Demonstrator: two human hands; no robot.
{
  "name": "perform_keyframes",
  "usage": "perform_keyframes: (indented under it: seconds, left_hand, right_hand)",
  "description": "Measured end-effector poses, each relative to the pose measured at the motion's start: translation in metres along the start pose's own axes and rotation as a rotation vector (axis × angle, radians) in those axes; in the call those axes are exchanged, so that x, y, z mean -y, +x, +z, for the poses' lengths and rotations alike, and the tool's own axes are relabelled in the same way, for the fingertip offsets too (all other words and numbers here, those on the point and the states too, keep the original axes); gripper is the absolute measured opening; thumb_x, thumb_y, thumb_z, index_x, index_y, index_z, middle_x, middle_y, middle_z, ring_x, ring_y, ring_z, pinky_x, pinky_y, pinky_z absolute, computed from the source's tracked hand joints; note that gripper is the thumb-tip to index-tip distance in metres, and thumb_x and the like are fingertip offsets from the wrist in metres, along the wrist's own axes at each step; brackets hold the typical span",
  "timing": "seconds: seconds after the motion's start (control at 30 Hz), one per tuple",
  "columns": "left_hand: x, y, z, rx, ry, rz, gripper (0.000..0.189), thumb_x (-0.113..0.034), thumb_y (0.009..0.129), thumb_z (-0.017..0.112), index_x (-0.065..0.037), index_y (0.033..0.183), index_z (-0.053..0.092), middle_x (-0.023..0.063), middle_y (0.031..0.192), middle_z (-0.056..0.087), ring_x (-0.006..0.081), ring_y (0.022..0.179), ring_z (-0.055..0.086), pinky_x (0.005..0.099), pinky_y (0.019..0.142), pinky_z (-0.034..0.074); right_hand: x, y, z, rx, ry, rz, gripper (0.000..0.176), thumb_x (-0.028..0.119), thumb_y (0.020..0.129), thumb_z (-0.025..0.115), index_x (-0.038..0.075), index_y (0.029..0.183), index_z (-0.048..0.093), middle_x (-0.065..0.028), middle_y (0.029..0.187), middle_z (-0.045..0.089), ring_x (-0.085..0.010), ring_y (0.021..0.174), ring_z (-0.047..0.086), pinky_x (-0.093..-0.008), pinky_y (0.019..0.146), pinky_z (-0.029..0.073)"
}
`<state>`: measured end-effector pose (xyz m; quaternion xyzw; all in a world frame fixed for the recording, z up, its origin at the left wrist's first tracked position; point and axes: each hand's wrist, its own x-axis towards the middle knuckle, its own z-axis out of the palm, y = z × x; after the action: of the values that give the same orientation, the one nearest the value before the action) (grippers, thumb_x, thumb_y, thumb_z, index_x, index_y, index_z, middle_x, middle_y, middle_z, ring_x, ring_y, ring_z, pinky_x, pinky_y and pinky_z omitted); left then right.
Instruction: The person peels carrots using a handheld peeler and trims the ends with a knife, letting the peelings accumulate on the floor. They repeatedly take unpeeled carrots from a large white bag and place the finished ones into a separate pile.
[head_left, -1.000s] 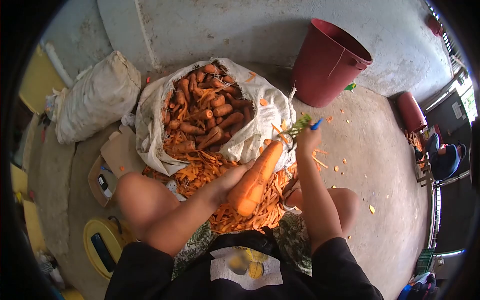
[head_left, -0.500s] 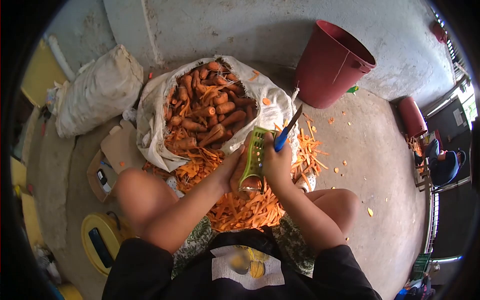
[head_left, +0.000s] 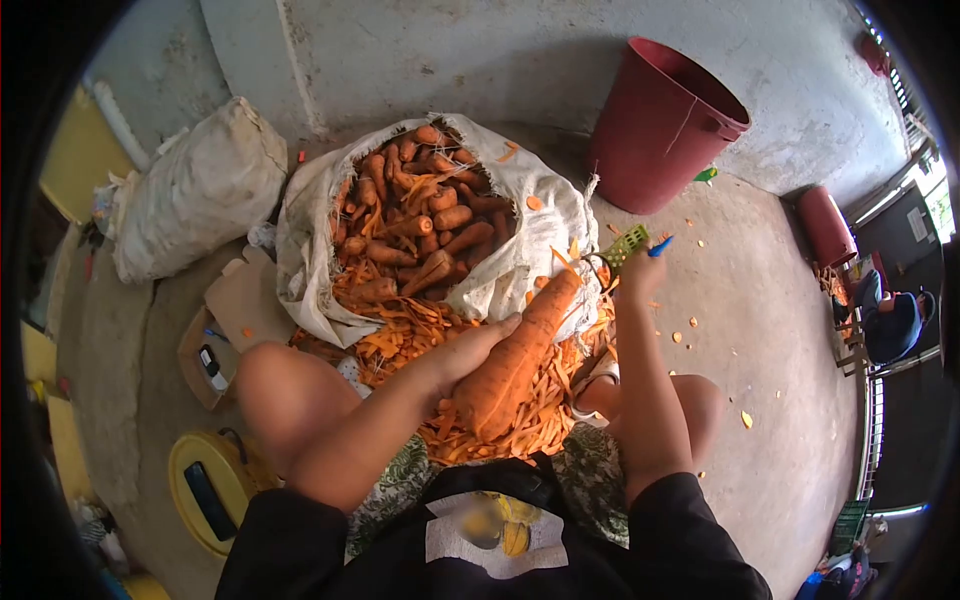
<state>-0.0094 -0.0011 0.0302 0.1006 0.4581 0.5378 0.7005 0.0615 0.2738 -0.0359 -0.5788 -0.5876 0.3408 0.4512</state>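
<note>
A large carrot (head_left: pixel 520 362) lies slanted in my left hand (head_left: pixel 473 352), its thick end toward me and its narrow end up to the right. My right hand (head_left: pixel 643 275) is closed round a green peeler (head_left: pixel 624 246) and a blue-handled knife (head_left: pixel 660 246), apart from the carrot. An orange strip hangs near the carrot's narrow end. Orange peelings (head_left: pixel 535 425) are heaped on the floor under the carrot and between my legs. Beyond my hands stands an open white sack (head_left: pixel 305 255) full of carrots (head_left: pixel 408 225).
A tall red bin (head_left: pixel 650 140) stands by the wall. At the left are a stuffed white sack (head_left: pixel 200 185), an open cardboard box (head_left: pixel 245 305) and a yellow lid (head_left: pixel 190 450) with a phone (head_left: pixel 207 500) on it. Another person (head_left: pixel 893 325) sits at the far right.
My right hand has moved away to the right with the peeler and knife. The carrot, earlier partly behind the peeler, now shows at full length and points up to the right.
</note>
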Motion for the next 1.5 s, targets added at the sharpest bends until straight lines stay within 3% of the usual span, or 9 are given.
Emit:
perform_keyframes:
  seconds: [0.07, 0.33, 0.53, 0.7, 0.77, 0.97, 1.07, 1.27, 1.5]
  left_hand:
    - [0.000, 0.005, -0.007, -0.041, -0.099, 0.092, 0.046, -0.041, 0.089, 0.037, -0.002, 0.112, 0.046, 0.0103, 0.098, 0.057, 0.0152, 0.084, 0.058, 0.0282, 0.072, 0.050]
    - [0.011, 0.038, -0.034, 0.080, -0.387, 0.183, 0.037, -0.034, 0.089, 0.039, -0.002, 0.106, 0.049, 0.0092, 0.092, 0.060, 0.0175, 0.077, 0.061, 0.0293, 0.068, 0.052]
    - [0.012, 0.027, -0.019, -0.076, -0.115, 0.141, 0.041, -0.037, 0.090, 0.035, -0.002, 0.105, 0.050, 0.0095, 0.092, 0.060, 0.0178, 0.079, 0.061, 0.0286, 0.067, 0.051]
    - [0.019, 0.015, -0.005, 0.053, 0.171, -0.029, 0.049, -0.045, 0.089, 0.037, -0.003, 0.112, 0.048, 0.0102, 0.099, 0.058, 0.0173, 0.084, 0.059, 0.0290, 0.074, 0.048]
    - [0.013, 0.006, 0.005, 0.033, 0.285, 0.185, 0.049, -0.045, 0.088, 0.039, -0.003, 0.112, 0.048, 0.0108, 0.102, 0.057, 0.0177, 0.084, 0.059, 0.0281, 0.074, 0.048]
    - [0.009, 0.031, -0.020, -0.027, -0.180, 0.129, 0.046, -0.042, 0.087, 0.043, -0.002, 0.110, 0.046, 0.0087, 0.094, 0.057, 0.0160, 0.078, 0.060, 0.0286, 0.064, 0.051]
    - [0.010, 0.034, -0.021, 0.015, -0.318, 0.249, 0.043, -0.040, 0.089, 0.039, -0.003, 0.112, 0.046, 0.0094, 0.095, 0.057, 0.0173, 0.077, 0.060, 0.0299, 0.064, 0.052]
    - [0.019, 0.040, -0.025, 0.043, -0.423, 0.258, 0.043, -0.039, 0.091, 0.032, -0.004, 0.113, 0.044, 0.0116, 0.098, 0.057, 0.0206, 0.076, 0.061, 0.0346, 0.067, 0.052]
    - [0.021, 0.010, 0.005, 0.125, -0.148, -0.063, 0.052, -0.047, 0.087, 0.040, -0.002, 0.114, 0.043, 0.0127, 0.096, 0.057, 0.0203, 0.087, 0.059, 0.0346, 0.073, 0.050]
  right_hand:
    - [0.017, -0.016, -0.001, 0.054, 0.270, -0.056, 0.028, 0.023, 0.086, 0.049, 0.000, 0.069, 0.053, -0.0017, 0.056, 0.048, -0.0113, 0.047, 0.041, -0.0303, 0.045, 0.033]
    - [0.079, -0.161, -0.038, 0.742, 0.257, -0.173, 0.023, 0.022, 0.087, 0.048, 0.000, 0.079, 0.051, -0.0056, 0.055, 0.048, -0.0126, 0.051, 0.047, -0.0289, 0.047, 0.038]
    - [0.072, -0.146, -0.031, 0.509, 0.019, -0.305, 0.026, 0.023, 0.088, 0.046, -0.002, 0.085, 0.053, -0.0159, 0.063, 0.055, -0.0256, 0.057, 0.054, -0.0360, 0.053, 0.041]
    - [0.004, -0.008, -0.002, 0.005, -0.078, -0.247, 0.029, 0.024, 0.086, 0.047, -0.002, 0.075, 0.051, -0.0175, 0.064, 0.056, -0.0291, 0.056, 0.054, -0.0385, 0.053, 0.040]
    - [0.015, -0.002, -0.012, 0.000, 0.027, -0.063, 0.027, 0.022, 0.086, 0.048, -0.001, 0.075, 0.053, -0.0105, 0.060, 0.054, -0.0188, 0.052, 0.049, -0.0341, 0.050, 0.037]
    - [0.074, -0.100, -0.030, 0.475, 0.431, -0.045, 0.024, 0.020, 0.088, 0.048, 0.007, 0.067, 0.049, 0.0054, 0.052, 0.039, -0.0044, 0.044, 0.033, -0.0229, 0.040, 0.025]
    - [0.078, -0.147, -0.043, 0.687, 0.282, -0.132, 0.022, 0.021, 0.088, 0.048, 0.002, 0.077, 0.049, -0.0050, 0.057, 0.048, -0.0121, 0.049, 0.044, -0.0275, 0.047, 0.037]
    - [0.071, -0.155, -0.039, 0.618, 0.026, -0.348, 0.024, 0.021, 0.087, 0.048, -0.003, 0.079, 0.048, -0.0148, 0.059, 0.049, -0.0228, 0.050, 0.047, -0.0344, 0.051, 0.039]
    - [0.039, -0.016, -0.019, -0.017, -0.134, -0.193, 0.024, 0.021, 0.086, 0.048, -0.002, 0.080, 0.052, -0.0182, 0.065, 0.057, -0.0304, 0.058, 0.056, -0.0391, 0.053, 0.039]
